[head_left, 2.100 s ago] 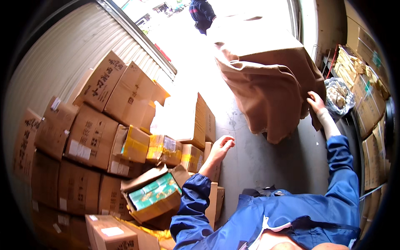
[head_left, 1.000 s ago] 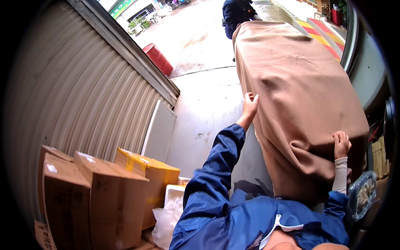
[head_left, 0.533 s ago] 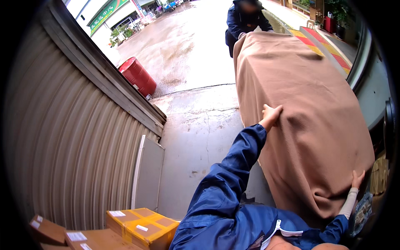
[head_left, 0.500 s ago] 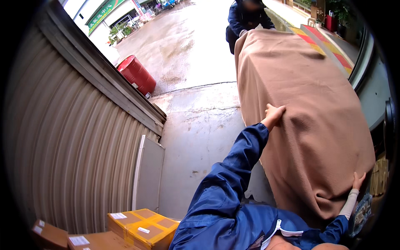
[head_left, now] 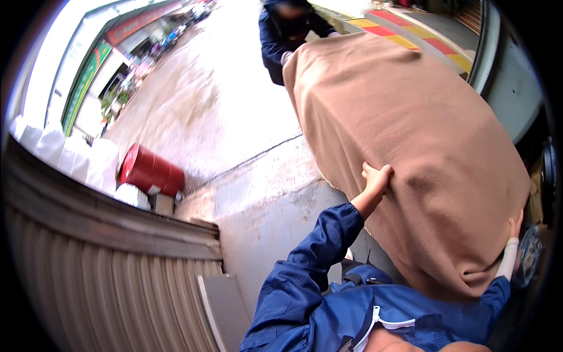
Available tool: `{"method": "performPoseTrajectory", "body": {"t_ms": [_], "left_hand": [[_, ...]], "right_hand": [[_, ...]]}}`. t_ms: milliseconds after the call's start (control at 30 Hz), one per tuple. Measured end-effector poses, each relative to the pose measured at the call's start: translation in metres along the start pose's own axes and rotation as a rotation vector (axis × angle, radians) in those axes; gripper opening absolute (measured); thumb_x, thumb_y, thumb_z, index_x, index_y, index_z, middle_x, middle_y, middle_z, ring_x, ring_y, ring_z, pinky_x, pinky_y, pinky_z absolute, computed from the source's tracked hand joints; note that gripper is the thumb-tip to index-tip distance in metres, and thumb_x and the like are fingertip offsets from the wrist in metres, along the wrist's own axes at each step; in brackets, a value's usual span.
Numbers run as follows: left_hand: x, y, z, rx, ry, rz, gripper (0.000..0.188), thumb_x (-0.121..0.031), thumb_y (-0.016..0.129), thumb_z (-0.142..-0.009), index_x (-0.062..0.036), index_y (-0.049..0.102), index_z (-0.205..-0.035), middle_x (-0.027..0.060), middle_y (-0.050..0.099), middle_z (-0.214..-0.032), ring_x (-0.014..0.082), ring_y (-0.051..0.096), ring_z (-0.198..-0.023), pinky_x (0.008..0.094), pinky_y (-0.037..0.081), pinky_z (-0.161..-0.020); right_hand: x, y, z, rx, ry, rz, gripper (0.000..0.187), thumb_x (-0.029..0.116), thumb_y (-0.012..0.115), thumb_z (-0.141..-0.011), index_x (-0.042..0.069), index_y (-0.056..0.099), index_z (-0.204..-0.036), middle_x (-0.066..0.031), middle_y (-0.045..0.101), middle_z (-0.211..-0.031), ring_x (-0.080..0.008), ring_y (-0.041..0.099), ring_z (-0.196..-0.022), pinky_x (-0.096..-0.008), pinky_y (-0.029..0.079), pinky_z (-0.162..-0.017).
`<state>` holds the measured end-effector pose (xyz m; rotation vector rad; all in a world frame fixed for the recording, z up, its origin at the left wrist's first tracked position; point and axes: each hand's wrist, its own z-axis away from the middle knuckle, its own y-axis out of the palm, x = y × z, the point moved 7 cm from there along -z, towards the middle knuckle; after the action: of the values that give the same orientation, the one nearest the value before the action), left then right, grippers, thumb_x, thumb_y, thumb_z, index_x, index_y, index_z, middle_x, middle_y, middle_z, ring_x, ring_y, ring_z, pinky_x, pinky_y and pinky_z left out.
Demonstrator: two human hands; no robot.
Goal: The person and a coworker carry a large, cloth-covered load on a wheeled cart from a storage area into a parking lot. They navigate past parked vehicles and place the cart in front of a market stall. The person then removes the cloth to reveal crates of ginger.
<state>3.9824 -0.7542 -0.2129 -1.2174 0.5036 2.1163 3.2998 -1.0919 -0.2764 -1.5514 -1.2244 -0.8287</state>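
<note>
A brown blanket [head_left: 410, 111] drapes over a long, bulky object, hiding it. My left hand [head_left: 376, 178] lies against the blanket's left side, thumb and a finger spread apart. At the near right corner, my right hand [head_left: 515, 227] presses on the blanket with its fingers stretched out. A co-worker [head_left: 287, 35] in dark blue stands at the far end, leaning toward the blanket with both hands at its edge.
A red drum [head_left: 151, 170] and white sacks [head_left: 76, 155] stand left, beyond a corrugated metal wall [head_left: 117, 281]. A grey panel [head_left: 226, 305] leans nearby. Red and yellow paving [head_left: 404, 32] borders the far right. A clear plastic-wrapped item [head_left: 529, 249] sits beside my right arm.
The view has swung, bringing the white sacks into sight and the cardboard boxes out of it. The co-worker and the blanket's far end appear farther left. Both my hands stay on the blanket.
</note>
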Motion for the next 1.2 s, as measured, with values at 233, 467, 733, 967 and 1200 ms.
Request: {"method": "performPoseTrajectory", "body": {"t_ms": [233,467,733,967,1200], "left_hand": [[-0.025,-0.039,-0.119,0.052,-0.040,0.044,0.092,-0.021,0.062,-0.064,-0.0091,0.007,-0.137,0.0183,0.020,-0.135,0.0394,0.037,-0.113,0.0562,0.047,-0.069],[-0.105,-0.118,-0.217,0.007,-0.089,0.064,0.092,-0.017,0.060,-0.065,-0.0115,0.003,-0.138,0.0173,0.017,-0.138,0.0396,0.032,-0.119,0.0610,0.043,-0.073],[-0.187,-0.145,-0.347,0.115,-0.149,0.091,0.094,-0.014,0.057,-0.067,-0.0131,-0.001,-0.140,0.0140,0.011,-0.142,0.0420,0.024,-0.124,0.0674,0.037,-0.079],[-0.235,-0.190,-0.480,0.132,-0.211,0.127,0.093,-0.009,0.055,-0.066,-0.0131,-0.001,-0.139,0.0154,0.013,-0.141,0.0446,0.024,-0.123,0.0716,0.033,-0.079],[-0.277,-0.239,-0.562,0.181,-0.128,0.127,0.064,-0.007,0.052,-0.066,-0.0063,0.017,-0.120,0.0205,0.032,-0.114,0.0387,0.046,-0.097,0.0634,0.046,-0.066]], "right_hand": [[0.013,0.103,-0.020,-0.077,0.115,0.086,0.076,-0.005,0.043,-0.066,0.011,0.024,-0.138,-0.0122,0.033,-0.135,-0.0254,0.036,-0.122,-0.0320,0.032,-0.099],[0.049,0.263,-0.077,-0.018,0.131,0.287,0.073,-0.002,0.047,-0.067,0.010,0.027,-0.136,-0.0152,0.034,-0.135,-0.0270,0.038,-0.119,-0.0330,0.034,-0.098],[0.060,0.339,-0.160,-0.076,0.074,0.329,0.066,-0.001,0.045,-0.073,0.007,0.027,-0.136,-0.0142,0.030,-0.138,-0.0271,0.031,-0.126,-0.0338,0.030,-0.101],[0.056,0.464,-0.223,-0.040,0.105,0.182,0.063,-0.002,0.044,-0.076,0.006,0.027,-0.136,-0.0135,0.030,-0.138,-0.0256,0.034,-0.123,-0.0329,0.033,-0.099],[0.122,0.594,-0.224,-0.018,0.038,0.360,0.059,-0.003,0.044,-0.076,0.006,0.032,-0.134,-0.0125,0.038,-0.133,-0.0218,0.037,-0.121,-0.0299,0.031,-0.100]]}}
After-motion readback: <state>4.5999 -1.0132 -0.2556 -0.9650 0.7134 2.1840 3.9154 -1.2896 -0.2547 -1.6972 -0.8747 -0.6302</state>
